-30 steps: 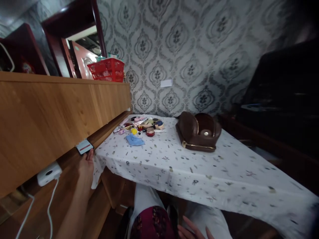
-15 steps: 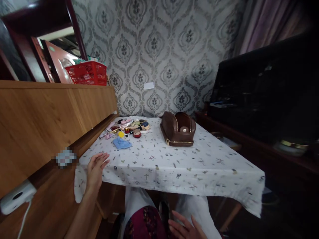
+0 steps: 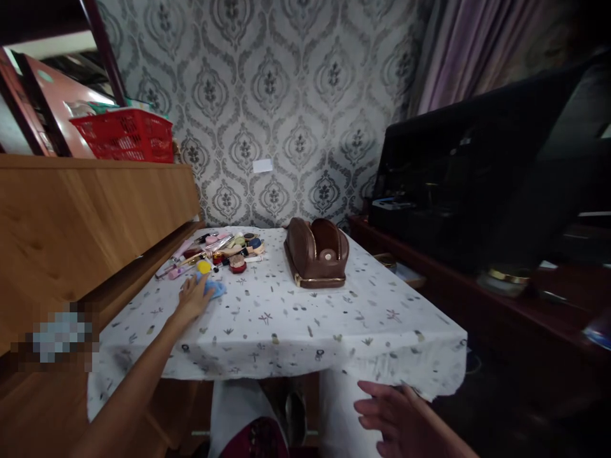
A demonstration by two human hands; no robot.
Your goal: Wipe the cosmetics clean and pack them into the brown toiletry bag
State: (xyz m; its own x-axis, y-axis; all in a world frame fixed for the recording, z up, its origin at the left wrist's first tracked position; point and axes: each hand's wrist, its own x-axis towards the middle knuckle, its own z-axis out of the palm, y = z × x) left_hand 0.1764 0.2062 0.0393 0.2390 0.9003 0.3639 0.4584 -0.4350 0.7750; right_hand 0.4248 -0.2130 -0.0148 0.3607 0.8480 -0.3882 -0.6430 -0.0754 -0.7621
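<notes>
My left hand (image 3: 193, 299) reaches over the table and touches the left part of a small folded blue cloth (image 3: 218, 289). Its thumb and fingers are apart, laid over the cloth, and the fingertips are partly hidden. Just behind the cloth lies a pile of cosmetics with a round yellow item (image 3: 203, 266), a red-based compact (image 3: 237, 264) and several tubes and brushes. A brown cosmetic bag (image 3: 315, 254) with gold zips stands unzipped right of the pile. My right hand (image 3: 394, 413) hangs in front of the table edge, fingers spread, holding nothing.
A white patterned cloth covers the table (image 3: 296, 324). Along the left runs a wooden cabinet (image 3: 109, 222) with a red basket (image 3: 131, 135) on top. A large black screen (image 3: 443, 172) stands on a dark cabinet at the right.
My left hand has moved forward from the table's near left edge onto the blue cloth. My right hand has risen and shifted right. The view has turned slightly right.
</notes>
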